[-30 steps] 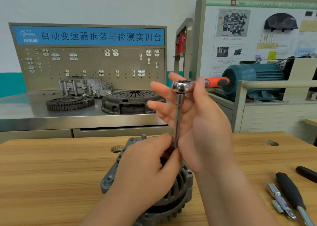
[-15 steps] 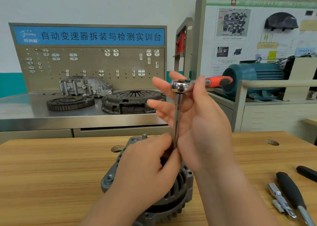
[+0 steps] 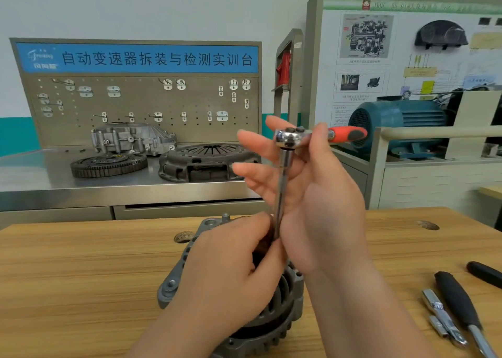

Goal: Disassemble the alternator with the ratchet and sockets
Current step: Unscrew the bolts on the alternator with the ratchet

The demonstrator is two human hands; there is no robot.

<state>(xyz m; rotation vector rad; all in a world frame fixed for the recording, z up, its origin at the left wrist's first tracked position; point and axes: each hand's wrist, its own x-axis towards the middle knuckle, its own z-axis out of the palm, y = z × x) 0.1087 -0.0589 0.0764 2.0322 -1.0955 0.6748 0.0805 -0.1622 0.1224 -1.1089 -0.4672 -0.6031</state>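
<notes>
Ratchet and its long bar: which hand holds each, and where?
The right hand holds the ratchet at the metal neck beside its head, thumb over it, fingers straight. The left hand grips the bar at its lower end, above the alternator.

I see a left hand [image 3: 231, 273] and a right hand [image 3: 326, 213], both bare, with bare forearms [image 3: 353, 317]; the fingernails look short, I think, though the feed is soft.
</notes>
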